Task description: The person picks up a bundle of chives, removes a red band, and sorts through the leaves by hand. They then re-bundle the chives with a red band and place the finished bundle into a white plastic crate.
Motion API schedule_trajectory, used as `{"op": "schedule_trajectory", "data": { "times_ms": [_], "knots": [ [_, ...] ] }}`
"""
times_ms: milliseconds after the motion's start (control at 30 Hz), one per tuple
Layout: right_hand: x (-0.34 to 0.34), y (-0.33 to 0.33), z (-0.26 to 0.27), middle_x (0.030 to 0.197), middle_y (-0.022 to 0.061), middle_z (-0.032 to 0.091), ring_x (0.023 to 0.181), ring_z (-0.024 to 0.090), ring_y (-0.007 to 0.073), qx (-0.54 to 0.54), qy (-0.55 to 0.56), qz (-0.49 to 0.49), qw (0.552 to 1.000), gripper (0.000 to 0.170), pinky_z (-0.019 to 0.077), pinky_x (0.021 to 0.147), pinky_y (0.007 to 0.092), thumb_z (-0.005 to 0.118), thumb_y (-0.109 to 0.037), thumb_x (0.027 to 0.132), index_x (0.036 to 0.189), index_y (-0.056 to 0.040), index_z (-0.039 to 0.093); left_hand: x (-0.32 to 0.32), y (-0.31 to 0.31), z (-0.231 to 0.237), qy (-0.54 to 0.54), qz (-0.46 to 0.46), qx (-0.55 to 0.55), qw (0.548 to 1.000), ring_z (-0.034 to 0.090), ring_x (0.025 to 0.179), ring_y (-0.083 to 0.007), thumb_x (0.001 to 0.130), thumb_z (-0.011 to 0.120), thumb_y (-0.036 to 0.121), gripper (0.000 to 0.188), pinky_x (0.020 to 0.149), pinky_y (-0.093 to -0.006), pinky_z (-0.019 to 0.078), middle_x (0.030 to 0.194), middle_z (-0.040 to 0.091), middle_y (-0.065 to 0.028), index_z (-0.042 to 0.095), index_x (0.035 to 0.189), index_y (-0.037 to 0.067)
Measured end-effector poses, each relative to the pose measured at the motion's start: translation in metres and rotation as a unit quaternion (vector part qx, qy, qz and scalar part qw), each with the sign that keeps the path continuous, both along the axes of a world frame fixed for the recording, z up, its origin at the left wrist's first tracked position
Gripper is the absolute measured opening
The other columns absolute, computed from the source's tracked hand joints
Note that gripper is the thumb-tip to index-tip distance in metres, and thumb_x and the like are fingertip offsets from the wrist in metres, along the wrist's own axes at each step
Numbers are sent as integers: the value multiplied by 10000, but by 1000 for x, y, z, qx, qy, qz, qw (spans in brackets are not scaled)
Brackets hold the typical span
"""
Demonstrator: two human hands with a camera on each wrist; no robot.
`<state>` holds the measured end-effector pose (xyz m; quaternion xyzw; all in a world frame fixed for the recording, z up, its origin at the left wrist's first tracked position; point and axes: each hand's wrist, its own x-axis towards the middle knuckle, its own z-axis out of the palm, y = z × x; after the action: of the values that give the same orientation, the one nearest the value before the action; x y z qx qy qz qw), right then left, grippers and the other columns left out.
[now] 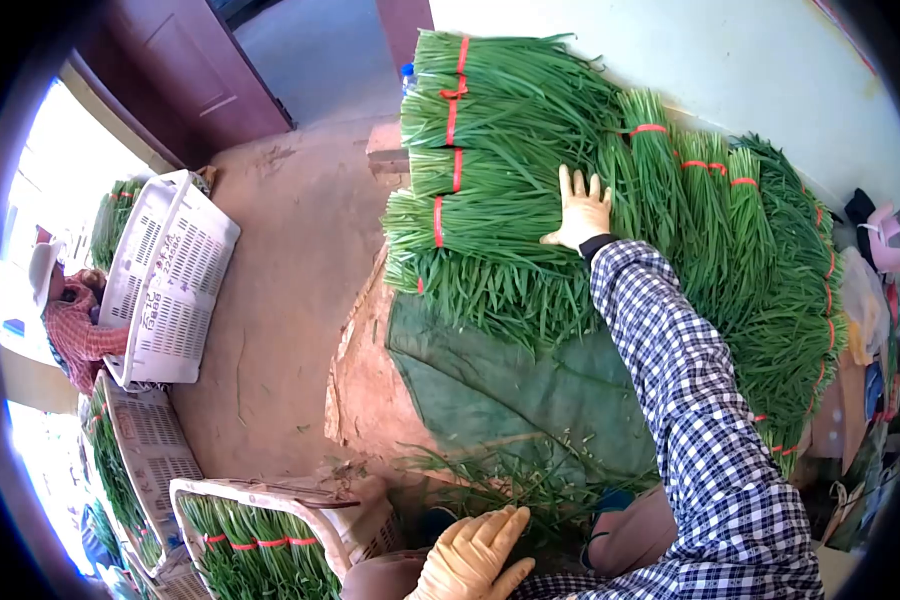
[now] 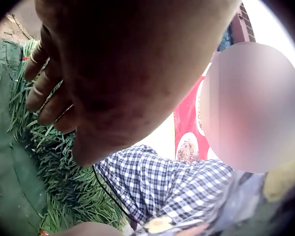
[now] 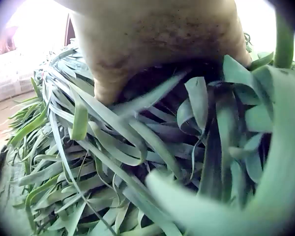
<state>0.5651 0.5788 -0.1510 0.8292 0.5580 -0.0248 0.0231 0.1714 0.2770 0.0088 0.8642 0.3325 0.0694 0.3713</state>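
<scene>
Green leafy bundles tied with red bands (image 1: 510, 210) lie stacked on a green cloth (image 1: 470, 370). The gloved right hand (image 1: 582, 212) rests on the leaves of the stack with its fingers spread; in the right wrist view that hand (image 3: 162, 39) presses on long flat leaves (image 3: 137, 147). Low in the head view, the gloved left hand (image 1: 470, 555) is held near the lap with fingers extended and nothing in it. The left wrist view shows that hand (image 2: 103, 83) large and dark, its fingers loosely bent, with leaves behind it.
A crate of banded bundles (image 1: 260, 490) stands at the lower left. Beyond it a person in a red checked shirt (image 1: 80, 325) holds a white crate (image 1: 180, 270). Loose leaves (image 1: 510, 490) lie before the knees. More bundles (image 1: 780, 330) are heaped at the right, along the wall.
</scene>
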Motion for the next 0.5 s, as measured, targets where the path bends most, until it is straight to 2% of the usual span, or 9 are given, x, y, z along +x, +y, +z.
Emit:
{"op": "schedule_trajectory", "data": {
  "times_ms": [100,200,267,300,333,400,433,467,500],
  "knots": [
    [0,1,-9,1674,145,298,1554,230,380,-4,6,6,1000,1437,204,1247,601,936,-551,637,1668,-136,24,5,3,5,11,-17,-8,1000,568,1248,-337,887,730,260,688,1067,-451,453,1387,586,-178,493,1474,-11],
    [10,3,-18,1662,129,331,1535,305,333,-28,-34,7,999,1329,295,1227,553,928,-370,705,1669,-161,38,5,1,1,13,-29,-13,999,561,1259,-335,878,733,260,701,1071,-450,449,1391,582,-177,488,1479,-6],
    [18,6,-25,1659,125,342,1526,332,324,16,-70,-6,997,1235,328,1215,534,875,-231,747,1669,-177,56,4,1,-1,23,-25,-11,999,562,1256,-334,879,731,263,701,1070,-451,451,1393,581,-176,487,1479,-4],
    [20,6,-25,1654,123,347,1529,331,317,21,-42,-6,999,1198,352,1198,532,831,-155,748,1667,-186,63,3,0,-3,32,-23,-14,999,563,1254,-335,879,730,264,701,1070,-451,451,1392,581,-176,486,1479,-3],
    [18,6,-26,1561,125,472,1452,442,300,31,-66,0,997,1052,433,1120,495,755,-131,799,1656,-157,147,3,-1,-3,39,-21,-17,999,564,1253,-335,880,728,266,700,1071,-451,451,1391,582,-176,485,1480,-2],
    [32,18,-31,1347,119,649,1284,586,290,1,-86,30,996,737,494,1013,458,665,-139,867,1551,-102,392,6,0,1,46,-23,-27,998,566,1251,-334,884,726,268,695,1071,-452,451,1388,584,-177,487,1478,-2],
    [37,23,-32,1108,117,736,1110,660,296,22,-122,68,990,386,534,902,443,570,-133,926,1304,-63,606,7,1,1,46,-26,-32,998,567,1249,-334,887,723,270,689,1071,-453,451,1384,587,-178,490,1476,-1],
    [41,26,-35,1108,117,736,1110,660,296,25,-123,69,990,386,534,902,443,570,-133,926,1304,-63,606,7,1,1,46,-24,-29,998,567,1249,-334,887,723,270,689,1071,-453,451,1384,587,-178,490,1476,-1],
    [46,26,-37,1048,129,742,1078,671,312,32,-119,91,988,295,544,885,447,558,-130,934,1210,-59,635,8,1,1,42,-26,-26,998,569,1246,-336,891,721,270,682,1070,-453,452,1378,591,-180,493,1473,-3]
  ]
}}
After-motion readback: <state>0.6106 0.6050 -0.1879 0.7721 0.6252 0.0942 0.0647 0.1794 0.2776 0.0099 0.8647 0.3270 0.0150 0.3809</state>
